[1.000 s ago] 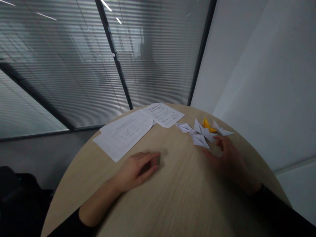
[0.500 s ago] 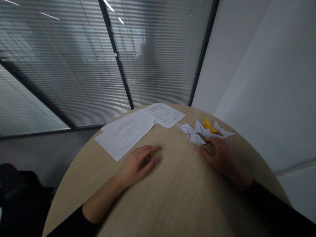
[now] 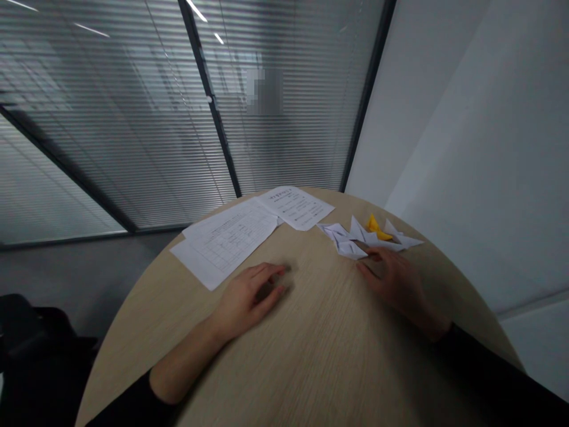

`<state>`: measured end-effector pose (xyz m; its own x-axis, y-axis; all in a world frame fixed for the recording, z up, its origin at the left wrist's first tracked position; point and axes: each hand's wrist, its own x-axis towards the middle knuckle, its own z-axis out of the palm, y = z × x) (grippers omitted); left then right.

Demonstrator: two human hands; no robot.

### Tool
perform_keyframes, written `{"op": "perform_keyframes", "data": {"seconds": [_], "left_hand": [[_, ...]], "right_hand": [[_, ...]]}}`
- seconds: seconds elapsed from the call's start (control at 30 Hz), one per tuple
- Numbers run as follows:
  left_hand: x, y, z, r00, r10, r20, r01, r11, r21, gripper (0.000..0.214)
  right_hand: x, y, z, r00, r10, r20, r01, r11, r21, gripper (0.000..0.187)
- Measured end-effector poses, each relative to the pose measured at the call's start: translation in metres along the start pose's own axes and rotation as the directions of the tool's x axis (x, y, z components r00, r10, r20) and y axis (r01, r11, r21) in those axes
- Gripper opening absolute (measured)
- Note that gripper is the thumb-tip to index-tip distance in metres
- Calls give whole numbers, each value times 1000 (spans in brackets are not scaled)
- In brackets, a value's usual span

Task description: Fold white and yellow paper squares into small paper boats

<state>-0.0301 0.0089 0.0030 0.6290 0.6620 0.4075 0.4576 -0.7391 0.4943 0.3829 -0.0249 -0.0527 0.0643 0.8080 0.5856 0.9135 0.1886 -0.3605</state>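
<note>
My left hand (image 3: 243, 299) rests on the round wooden table (image 3: 306, 356), its fingers loosely bent and apart, with nothing in it. Printed sheets lie just beyond it. At the right, my right hand (image 3: 395, 281) has its thumb and fingertips at the near corner of a folded white paper boat (image 3: 351, 248); the exact contact is partly hidden. Against that boat lies more folded white paper (image 3: 334, 230). Farther right stand another white paper boat (image 3: 359, 232) and a small yellow paper boat (image 3: 377, 228), with a white folded piece (image 3: 400, 236) beside them.
A printed sheet with a table grid (image 3: 229, 240) and another text sheet (image 3: 296, 207) overlap near the far edge. Behind the table is a glass partition with blinds (image 3: 293, 142); a white wall (image 3: 498, 178) stands at the right. A dark chair (image 3: 40, 344) is at lower left.
My right hand has shifted slightly left, and the near white paper boat has moved a little left with it, closer to the folded paper beside it. My left hand has hardly moved.
</note>
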Motion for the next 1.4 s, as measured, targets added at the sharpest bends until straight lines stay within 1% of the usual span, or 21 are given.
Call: {"op": "perform_keyframes", "data": {"seconds": [0.07,0.2,0.33,0.43,0.5,0.6,0.67,0.73,0.8,0.87,0.93,1.03,1.13,1.2,1.3,1.4], "left_hand": [[1,0,1,1000,-8,13,8,1000,8,36],[3,-1,4,999,-26,48,25,999,34,41],[2,-3,4,999,-27,41,25,999,43,43],[4,-1,5,999,-47,25,47,999,12,42],[8,1,7,998,-69,6,69,997,-27,42],[20,6,14,995,-93,-32,89,990,-110,44],[29,9,20,994,-86,-66,76,986,-146,38],[35,10,26,992,-72,-101,57,987,-148,31],[37,9,29,991,-56,-122,37,987,-154,30],[36,8,30,991,-52,-124,29,984,-178,28],[34,7,29,990,-69,-127,41,976,-212,27],[32,6,28,986,-105,-128,65,957,-281,28],[31,5,29,989,-102,-109,62,946,-319,35],[31,4,30,991,-95,-98,60,947,-315,35],[29,1,33,992,-84,-93,51,950,-309,32],[30,-1,34,997,-25,-80,3,962,-272,25]], "right_hand": [[1,-2,3,999,47,15,-47,999,4,48],[7,-2,7,996,84,11,-84,996,18,40],[8,-2,5,996,89,-21,-87,992,94,39],[7,-7,5,999,43,-23,-37,979,200,36],[7,-14,8,1000,1,-23,6,960,280,34],[11,-27,19,998,-69,-13,69,932,355,32],[15,-38,28,994,-108,-1,101,921,377,29],[18,-50,34,992,-122,31,100,913,395,28],[22,-61,37,985,-139,98,86,905,416,29],[25,-72,38,972,-165,165,77,895,440,31],[27,-80,36,961,-191,197,79,880,469,32],[28,-88,34,962,-208,175,92,854,512,31],[26,-92,33,966,-212,148,96,826,556,26],[23,-93,34,964,-239,119,126,800,587,23],[21,-95,37,952,-303,40,210,742,636,18],[20,-95,41,944,-329,1,247,712,657,17]]}}
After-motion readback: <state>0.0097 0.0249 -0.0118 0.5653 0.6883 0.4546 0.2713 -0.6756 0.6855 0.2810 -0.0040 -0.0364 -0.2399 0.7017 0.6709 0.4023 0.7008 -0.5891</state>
